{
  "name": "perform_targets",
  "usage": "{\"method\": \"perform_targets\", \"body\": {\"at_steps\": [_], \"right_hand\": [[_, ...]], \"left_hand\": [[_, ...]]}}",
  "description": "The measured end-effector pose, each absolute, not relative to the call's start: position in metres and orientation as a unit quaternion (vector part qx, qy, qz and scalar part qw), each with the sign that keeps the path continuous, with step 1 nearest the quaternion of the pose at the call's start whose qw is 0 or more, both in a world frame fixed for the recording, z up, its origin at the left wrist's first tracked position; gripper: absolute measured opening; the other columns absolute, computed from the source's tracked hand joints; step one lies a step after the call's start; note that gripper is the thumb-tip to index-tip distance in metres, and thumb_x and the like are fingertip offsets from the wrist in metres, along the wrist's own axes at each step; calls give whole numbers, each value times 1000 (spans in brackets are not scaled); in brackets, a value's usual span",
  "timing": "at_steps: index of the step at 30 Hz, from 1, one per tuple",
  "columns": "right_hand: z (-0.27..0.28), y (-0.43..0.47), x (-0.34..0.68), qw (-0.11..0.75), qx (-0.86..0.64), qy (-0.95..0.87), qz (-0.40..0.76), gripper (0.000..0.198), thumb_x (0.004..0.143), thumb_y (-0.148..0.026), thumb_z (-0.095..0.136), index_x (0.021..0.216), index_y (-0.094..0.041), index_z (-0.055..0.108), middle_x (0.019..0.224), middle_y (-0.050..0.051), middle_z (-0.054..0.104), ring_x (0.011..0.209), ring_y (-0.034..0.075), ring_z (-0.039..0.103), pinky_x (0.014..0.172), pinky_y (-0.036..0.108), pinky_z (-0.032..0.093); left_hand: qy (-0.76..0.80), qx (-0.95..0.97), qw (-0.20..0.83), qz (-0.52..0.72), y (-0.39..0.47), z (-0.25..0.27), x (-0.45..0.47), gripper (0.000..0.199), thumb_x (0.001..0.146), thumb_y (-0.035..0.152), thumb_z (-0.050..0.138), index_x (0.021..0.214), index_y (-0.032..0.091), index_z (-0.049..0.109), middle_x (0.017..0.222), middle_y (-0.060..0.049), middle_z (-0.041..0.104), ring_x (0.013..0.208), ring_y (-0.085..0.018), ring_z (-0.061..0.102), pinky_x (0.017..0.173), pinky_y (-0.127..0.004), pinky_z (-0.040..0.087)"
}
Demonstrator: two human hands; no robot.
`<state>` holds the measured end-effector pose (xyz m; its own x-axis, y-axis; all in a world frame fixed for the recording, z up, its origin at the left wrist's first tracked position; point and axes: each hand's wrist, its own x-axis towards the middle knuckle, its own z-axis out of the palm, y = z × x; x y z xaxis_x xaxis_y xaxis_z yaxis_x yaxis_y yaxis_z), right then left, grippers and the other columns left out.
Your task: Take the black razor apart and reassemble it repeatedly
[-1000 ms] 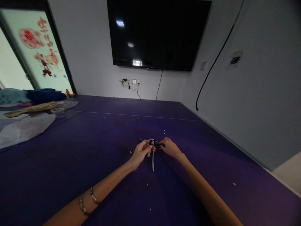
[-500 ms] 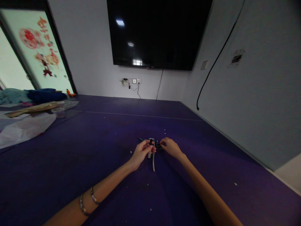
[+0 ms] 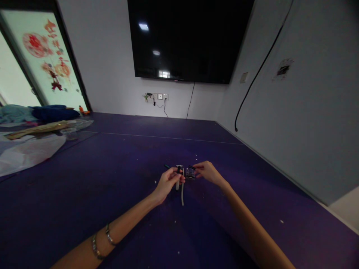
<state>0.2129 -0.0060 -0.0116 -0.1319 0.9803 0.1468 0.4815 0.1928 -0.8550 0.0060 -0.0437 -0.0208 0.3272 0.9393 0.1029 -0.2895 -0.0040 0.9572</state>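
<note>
My left hand is closed around a slim stick-like thing, black on top and light grey below. Close beside it, a thin whitish strip or cord hangs down toward me. My right hand pinches a small black piece between thumb and fingertips. Just under that piece is a small clear case with dark bits in it; whether my right fingers touch it, I cannot tell. A short dark-green thing lies beyond my left fingers.
The purple floor carries scattered white scraps. Clothes and white plastic sheeting lie at the left by a glass door. A large television hangs on the far wall, and a black cable dangles at the right.
My right hand has shifted slightly right and up with the small black piece, so more of the clear case shows. The left hand keeps its grip, almost still.
</note>
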Motion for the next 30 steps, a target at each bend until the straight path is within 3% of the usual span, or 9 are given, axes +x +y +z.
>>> {"method": "perform_targets", "body": {"at_steps": [10,14,19,23,30], "right_hand": [[13,-20,208,377,-507,-683,368,26,69,-13,53,88,-12,72,72,4,69,67,16,65,56,26,55],[32,-33,203,394,-501,-672,377,22,70,-18,58,87,-13,72,70,4,69,67,17,65,56,26,55],[50,-47,196,387,-461,-700,383,22,71,-24,61,86,-14,72,76,5,70,68,16,65,58,26,54],[57,-54,190,377,-434,-735,361,21,73,-25,60,88,-16,72,78,5,70,66,15,64,59,26,52],[63,-62,184,364,-409,-768,332,20,76,-23,59,91,-18,71,82,4,69,66,13,62,62,26,51]], "left_hand": [[332,565,589,472,-45,-15,3,20,74,24,63,89,13,55,87,-8,67,72,-16,65,70,-30,49],[328,626,532,467,-46,-17,3,21,72,25,66,79,16,49,81,-5,67,71,-16,64,71,-30,48],[354,662,477,457,-55,-23,6,32,71,34,68,83,20,42,74,0,66,65,-16,64,63,-29,49],[357,679,461,446,-63,-21,7,32,72,35,66,92,20,46,74,0,67,61,-16,63,60,-28,49],[366,721,395,435,-67,-15,5,20,76,35,63,82,17,56,67,0,64,58,-14,61,57,-25,46]]}}
